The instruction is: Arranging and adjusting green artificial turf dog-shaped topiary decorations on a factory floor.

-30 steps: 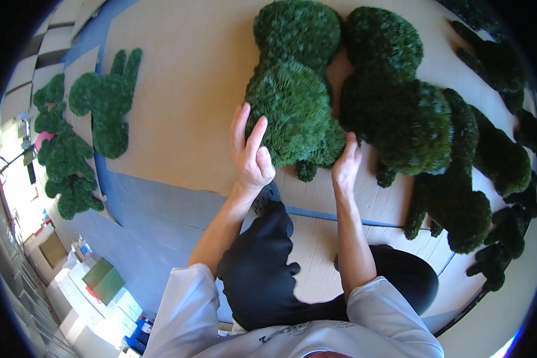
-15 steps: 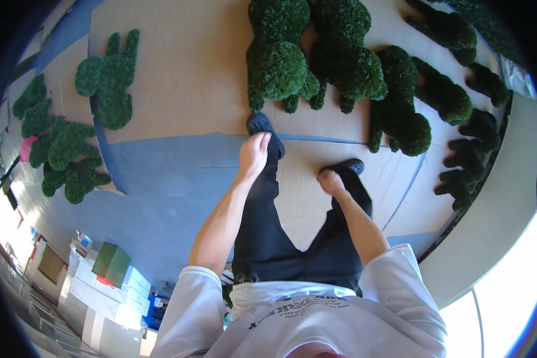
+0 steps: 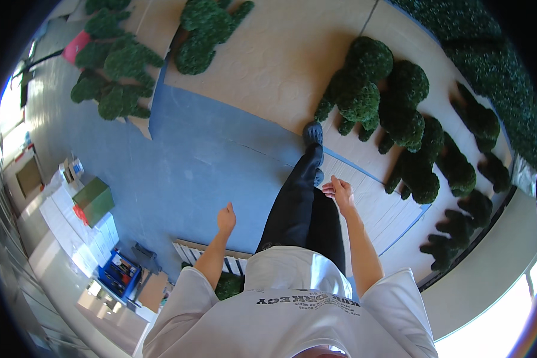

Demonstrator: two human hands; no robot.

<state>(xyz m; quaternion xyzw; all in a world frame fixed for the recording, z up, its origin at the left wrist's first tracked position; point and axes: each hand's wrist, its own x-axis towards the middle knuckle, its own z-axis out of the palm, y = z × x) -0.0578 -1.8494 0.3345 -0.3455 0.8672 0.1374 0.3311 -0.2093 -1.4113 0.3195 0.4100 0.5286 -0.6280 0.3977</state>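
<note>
My left hand (image 3: 226,219) hangs over the blue floor, its fingers curled in and nothing visible in them. In front of my legs is my right hand (image 3: 339,193), empty, with fingers loosely bent and apart. Neither hand touches anything. Ahead and to the right, dark green artificial-grass animal figures lie on cardboard; the closest is a large figure (image 3: 357,98), with another figure (image 3: 404,116) beside it. A single grass figure (image 3: 203,39) lies at the far left on the cardboard. Beyond it to the left is a cluster of smaller grass figures (image 3: 122,62).
Cardboard sheets (image 3: 262,65) cover part of the blue floor (image 3: 221,149). At left stand a white table (image 3: 71,230), a green box (image 3: 93,201) and a blue bin (image 3: 119,274). A white slatted piece (image 3: 188,249) lies near my left arm. A pale curved wall (image 3: 477,268) runs along the right.
My view has turned left, and the figures have shifted right in it. My hands have moved back and apart from my knees. My legs have come together in a stepping pose.
</note>
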